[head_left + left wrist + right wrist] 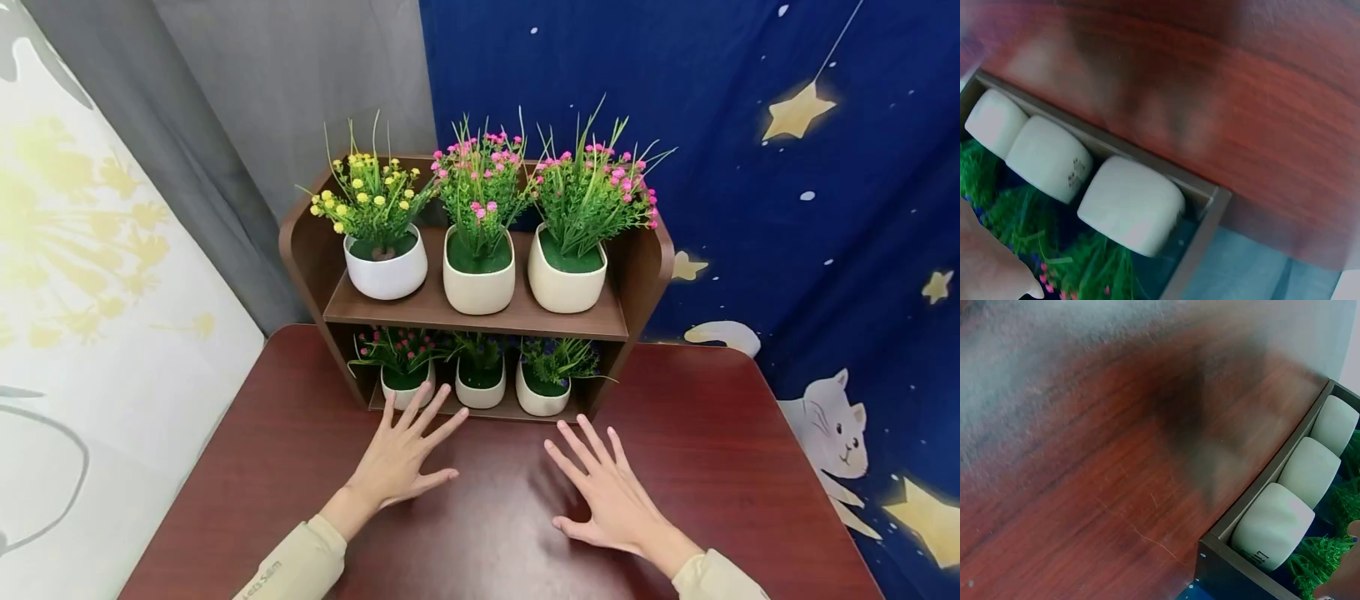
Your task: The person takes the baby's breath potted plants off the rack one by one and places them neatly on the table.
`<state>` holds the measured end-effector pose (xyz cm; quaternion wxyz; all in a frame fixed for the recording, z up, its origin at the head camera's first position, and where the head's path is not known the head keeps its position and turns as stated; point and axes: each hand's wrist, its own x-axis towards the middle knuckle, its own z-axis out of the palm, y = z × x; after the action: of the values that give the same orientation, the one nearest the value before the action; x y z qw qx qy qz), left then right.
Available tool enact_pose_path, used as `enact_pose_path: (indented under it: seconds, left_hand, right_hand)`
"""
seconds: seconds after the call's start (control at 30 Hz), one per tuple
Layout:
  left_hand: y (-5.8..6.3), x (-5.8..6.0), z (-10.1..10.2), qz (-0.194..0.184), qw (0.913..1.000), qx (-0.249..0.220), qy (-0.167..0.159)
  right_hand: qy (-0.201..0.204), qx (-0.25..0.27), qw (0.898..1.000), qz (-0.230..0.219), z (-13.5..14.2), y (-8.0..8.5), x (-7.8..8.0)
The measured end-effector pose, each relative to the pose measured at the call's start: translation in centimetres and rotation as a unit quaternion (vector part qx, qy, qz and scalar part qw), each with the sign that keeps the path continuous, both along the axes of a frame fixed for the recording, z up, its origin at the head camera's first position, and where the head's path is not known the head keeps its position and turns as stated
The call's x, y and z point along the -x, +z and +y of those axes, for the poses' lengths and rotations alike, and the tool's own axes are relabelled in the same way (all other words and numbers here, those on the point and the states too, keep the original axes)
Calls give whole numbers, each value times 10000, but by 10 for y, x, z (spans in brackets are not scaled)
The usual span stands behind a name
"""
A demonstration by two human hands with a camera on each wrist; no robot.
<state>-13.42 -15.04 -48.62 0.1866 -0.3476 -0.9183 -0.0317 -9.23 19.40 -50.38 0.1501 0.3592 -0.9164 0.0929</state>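
Both hands are held over the table in front of a two-tier brown shelf [457, 324], fingers spread and holding nothing. My left hand [397, 458] reaches toward the lower left, its fingertips overlapping the pot of dark pink flowers [405, 379] in the head view. To the right, my right hand [611, 492] is nearest the pot of blue-purple flowers [543, 392]. Between these stands a leafy potted plant [480, 387]. On the upper tier are a white pot of yellow flowers [386, 271] and two cream pots of pink flowers, one central [478, 287], one right [566, 283].
A dark red wooden table [480, 533] carries the shelf near its back edge. Behind hang a grey curtain [300, 100] and a blue curtain with stars [750, 208]. A white patterned panel [90, 333] borders the left side.
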Motion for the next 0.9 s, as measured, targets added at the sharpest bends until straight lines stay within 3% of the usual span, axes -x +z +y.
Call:
enact_pose_path:
  seconds: [0.33, 0.6, 0.77, 0.9]
  left_hand:
    - [24, 1, -27, 240, 9979, -425, 431]
    - [52, 7, -55, 902, 9911, -819, 542]
    - [73, 10, -74, 1473, 9814, -1041, 650]
    - [94, 15, -87, 1970, 9685, -1292, 810]
  right_hand:
    - [77, 111, 9999, 22, 0, -2, -6]
    - [17, 18, 10000, -29, -1, 1, -4]
    - [-12, 31, 10000, -4, 1, 0, -8]
    - [-29, 46, 10000, -19, 2, -2, -10]
